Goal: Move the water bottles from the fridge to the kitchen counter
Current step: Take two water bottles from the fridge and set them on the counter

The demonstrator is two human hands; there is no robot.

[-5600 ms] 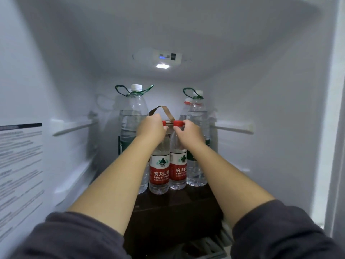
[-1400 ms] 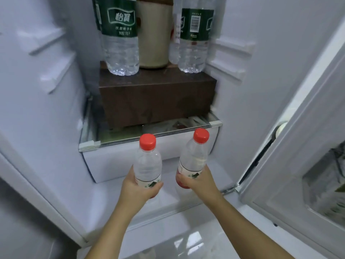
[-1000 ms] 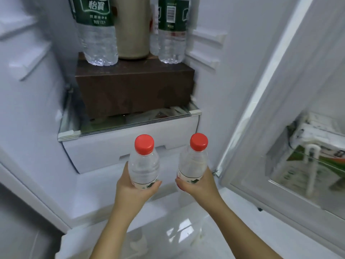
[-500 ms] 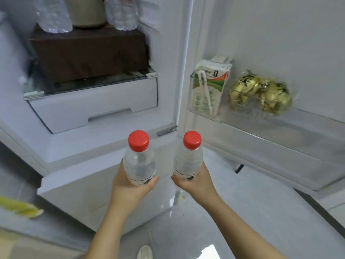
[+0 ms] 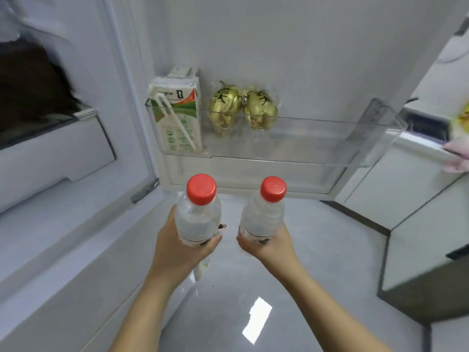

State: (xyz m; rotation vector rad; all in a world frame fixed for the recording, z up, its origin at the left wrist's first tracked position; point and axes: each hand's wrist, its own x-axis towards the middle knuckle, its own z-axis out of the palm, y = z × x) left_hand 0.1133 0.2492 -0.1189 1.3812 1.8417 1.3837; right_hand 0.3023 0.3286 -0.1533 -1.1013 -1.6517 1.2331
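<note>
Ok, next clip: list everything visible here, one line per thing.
left water bottle: one, clear with red cap, held upright, centre left
right water bottle: one, clear with red cap, held upright, centre right
door shelf: one, clear plastic, on open fridge door
drink carton: one, white and green, straw attached, left end of door shelf
gold-wrapped items: two, gold, door shelf, beside carton
fridge drawer: one, white, left
dark box: one, brown, blurred, upper left
floor: one, glossy grey, below
cabinet: one, white, right
left hand: one, bare, grips left water bottle low
right hand: one, bare, grips right water bottle low
</note>
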